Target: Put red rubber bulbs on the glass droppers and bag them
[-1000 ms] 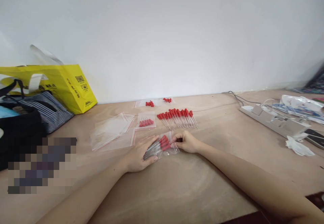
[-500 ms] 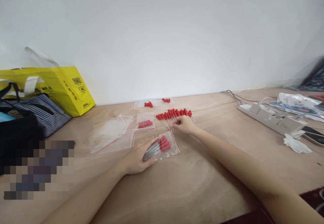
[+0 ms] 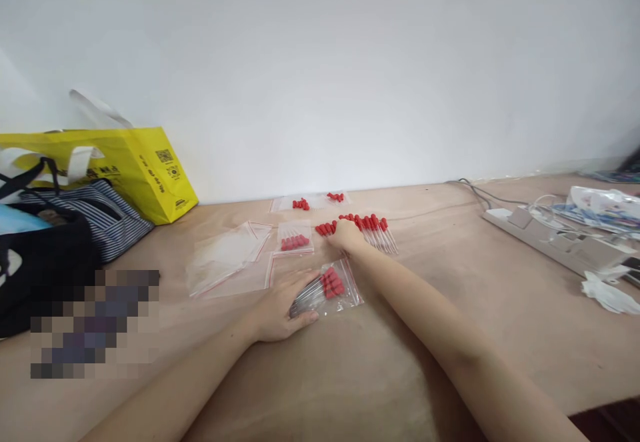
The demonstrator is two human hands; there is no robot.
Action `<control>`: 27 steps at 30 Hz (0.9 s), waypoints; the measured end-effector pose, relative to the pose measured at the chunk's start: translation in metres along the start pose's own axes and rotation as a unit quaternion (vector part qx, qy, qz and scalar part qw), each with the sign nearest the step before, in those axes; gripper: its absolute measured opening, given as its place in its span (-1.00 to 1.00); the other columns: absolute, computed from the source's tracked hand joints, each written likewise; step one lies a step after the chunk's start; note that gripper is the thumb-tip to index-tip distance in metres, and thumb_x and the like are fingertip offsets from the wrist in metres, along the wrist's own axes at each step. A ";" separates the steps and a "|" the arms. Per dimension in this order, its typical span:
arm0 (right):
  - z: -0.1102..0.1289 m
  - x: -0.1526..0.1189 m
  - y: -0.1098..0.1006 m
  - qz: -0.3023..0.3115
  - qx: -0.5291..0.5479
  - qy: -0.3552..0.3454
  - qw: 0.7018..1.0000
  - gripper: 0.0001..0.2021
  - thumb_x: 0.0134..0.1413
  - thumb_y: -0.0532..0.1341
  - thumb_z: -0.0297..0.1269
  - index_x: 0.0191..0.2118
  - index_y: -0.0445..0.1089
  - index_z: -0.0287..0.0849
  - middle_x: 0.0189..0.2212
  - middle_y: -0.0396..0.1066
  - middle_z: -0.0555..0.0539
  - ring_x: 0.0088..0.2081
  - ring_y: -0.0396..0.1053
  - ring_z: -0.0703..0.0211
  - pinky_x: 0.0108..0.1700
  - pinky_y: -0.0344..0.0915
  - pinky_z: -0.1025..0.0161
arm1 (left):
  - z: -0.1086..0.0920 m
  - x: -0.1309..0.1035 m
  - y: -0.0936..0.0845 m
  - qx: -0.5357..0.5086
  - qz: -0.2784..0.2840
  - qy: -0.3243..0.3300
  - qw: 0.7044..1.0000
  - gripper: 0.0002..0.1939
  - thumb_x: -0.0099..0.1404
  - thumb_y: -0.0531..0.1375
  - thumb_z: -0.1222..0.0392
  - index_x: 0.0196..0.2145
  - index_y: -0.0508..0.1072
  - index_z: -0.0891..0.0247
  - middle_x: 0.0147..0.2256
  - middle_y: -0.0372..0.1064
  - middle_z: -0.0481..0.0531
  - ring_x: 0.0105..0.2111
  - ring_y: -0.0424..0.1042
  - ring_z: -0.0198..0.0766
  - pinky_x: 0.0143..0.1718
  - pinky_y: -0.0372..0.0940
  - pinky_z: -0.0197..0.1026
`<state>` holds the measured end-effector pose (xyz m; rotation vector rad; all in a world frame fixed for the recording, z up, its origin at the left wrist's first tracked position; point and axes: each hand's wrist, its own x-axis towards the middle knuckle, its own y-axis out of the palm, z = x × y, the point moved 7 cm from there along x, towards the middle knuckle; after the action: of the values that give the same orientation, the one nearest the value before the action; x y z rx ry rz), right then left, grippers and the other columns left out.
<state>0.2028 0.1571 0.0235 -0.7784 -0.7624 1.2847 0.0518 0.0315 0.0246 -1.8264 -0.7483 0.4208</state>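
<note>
My left hand (image 3: 287, 305) lies over a clear zip bag (image 3: 346, 303) of glass droppers with red bulbs (image 3: 333, 283). Its thumb and fingers are apart, on either side of the glass tubes. Further back, my right hand (image 3: 347, 234) reaches into a row of loose droppers (image 3: 370, 222), their red bulbs towards the wall. The back of that hand hides its fingertips and part of the row, so a grip cannot be made out. A smaller bag of droppers (image 3: 295, 242) lies just left of the row.
Flat clear zip bags (image 3: 225, 259) overlap on the left. Two more filled bags (image 3: 301, 205) lie by the wall. A yellow bag (image 3: 165, 175) and a striped pouch (image 3: 115, 222) stand far left. A power strip (image 3: 530, 242) with cables and a crumpled tissue (image 3: 607, 293) are on the right.
My right hand has moved left along the row, uncovering droppers on the right and covering some on the left. My left hand stays on the bag. The view has shifted slightly.
</note>
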 end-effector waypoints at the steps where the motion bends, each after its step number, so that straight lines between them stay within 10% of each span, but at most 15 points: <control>1: 0.000 0.001 -0.001 -0.001 0.004 0.001 1.000 -0.74 -0.21 0.22 -0.27 -0.32 0.37 -0.30 -0.32 0.41 -0.28 -0.30 0.39 0.00 -0.39 0.25 0.28 | 0.000 0.000 0.000 -0.001 -0.001 0.001 1.000 -0.36 0.19 0.05 0.01 0.16 -0.06 0.18 0.18 -0.10 0.07 0.15 -0.07 -0.08 0.13 -0.06 0.01; 12: -0.028 -0.039 -0.040 -0.032 0.134 -0.074 0.988 -0.87 -0.08 0.09 -0.25 -0.49 0.24 -0.20 -0.54 0.33 -0.01 -0.48 0.33 0.26 -0.44 0.23 0.35 | 0.001 0.000 -0.001 -0.012 -0.011 0.000 1.000 -0.37 0.17 0.07 0.03 0.16 -0.03 0.17 0.17 -0.07 0.08 0.14 -0.04 -0.06 0.12 -0.05 0.02; 18: -0.065 -0.083 -0.039 -0.003 0.451 -0.101 0.887 -0.36 -0.20 0.22 -0.26 -0.02 -0.17 -0.14 -0.61 0.28 0.15 -0.60 0.31 0.28 -0.53 0.26 0.33 | 0.001 0.001 0.000 -0.006 0.001 -0.013 1.000 -0.37 0.18 0.06 0.02 0.16 -0.04 0.20 0.18 -0.08 0.09 0.15 -0.06 -0.08 0.12 -0.06 0.01; 27: -0.060 -0.102 -0.005 0.093 0.571 0.010 0.816 -0.68 -0.17 0.20 -0.15 -0.33 0.06 -0.13 -0.52 0.35 0.03 -0.54 0.34 0.30 -0.44 0.30 0.27 | 0.002 0.001 0.001 0.002 -0.002 -0.015 1.000 -0.36 0.18 0.06 -0.01 0.16 -0.04 0.16 0.17 -0.07 0.05 0.14 -0.04 -0.07 0.11 -0.03 0.01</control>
<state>0.2432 0.0515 -0.0098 0.1371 0.1967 1.5990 0.0513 0.0335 0.0228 -1.8190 -0.7703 0.4469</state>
